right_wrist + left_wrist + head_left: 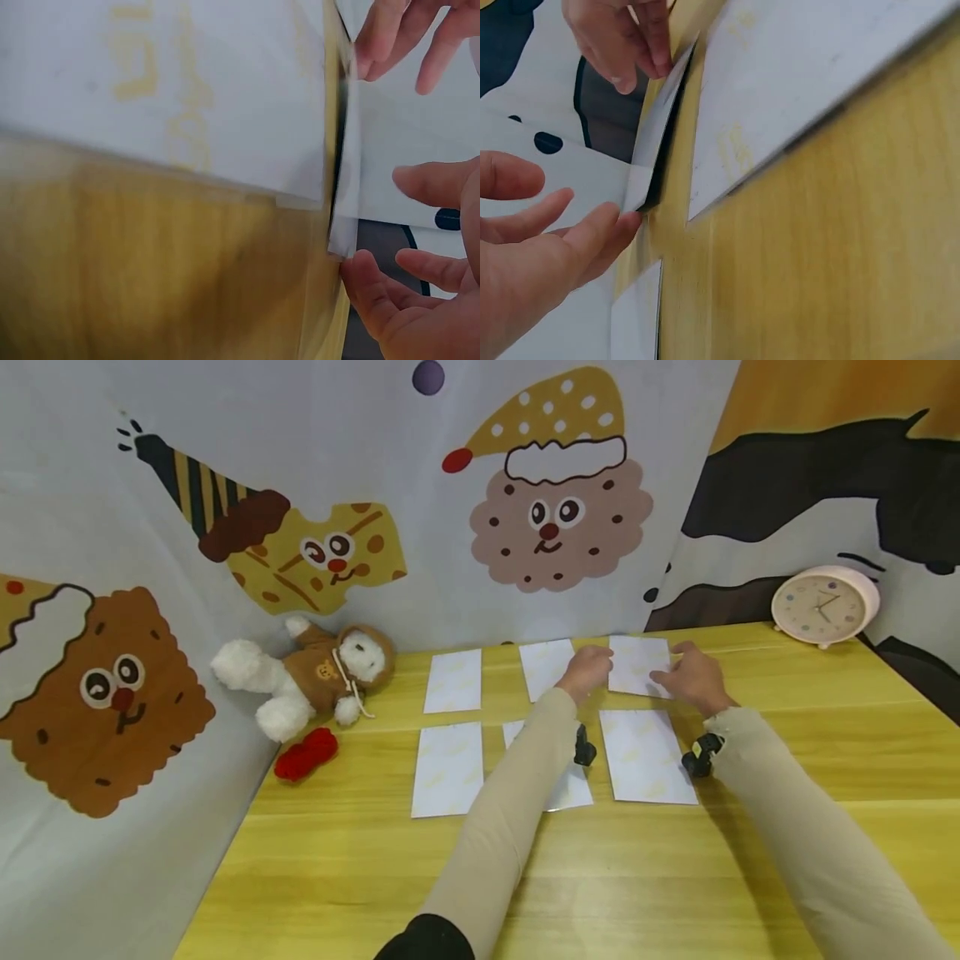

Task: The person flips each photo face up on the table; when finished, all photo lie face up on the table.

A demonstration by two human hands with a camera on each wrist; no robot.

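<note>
A white sheet (637, 666) with faint yellow marks lies at the back right of the rows of sheets, between my two hands. My left hand (588, 670) has its fingertips at the sheet's left edge. At the opposite edge are the fingertips of my right hand (693, 679). In the left wrist view the sheet (656, 139) is seen nearly edge-on, with a dark gap under its near side. Loosely extended fingers (592, 240) of the left hand meet its corner. The right wrist view has the right hand's fingertips (364, 274) at the sheet's other corner.
More white sheets lie around: back-row ones (453, 681) (546, 667), and front-row ones (448, 768) (647, 756), one partly under my left forearm. A plush toy (311, 672) and a red fuzzy object (306, 755) are at left. A round clock (825, 606) stands back right.
</note>
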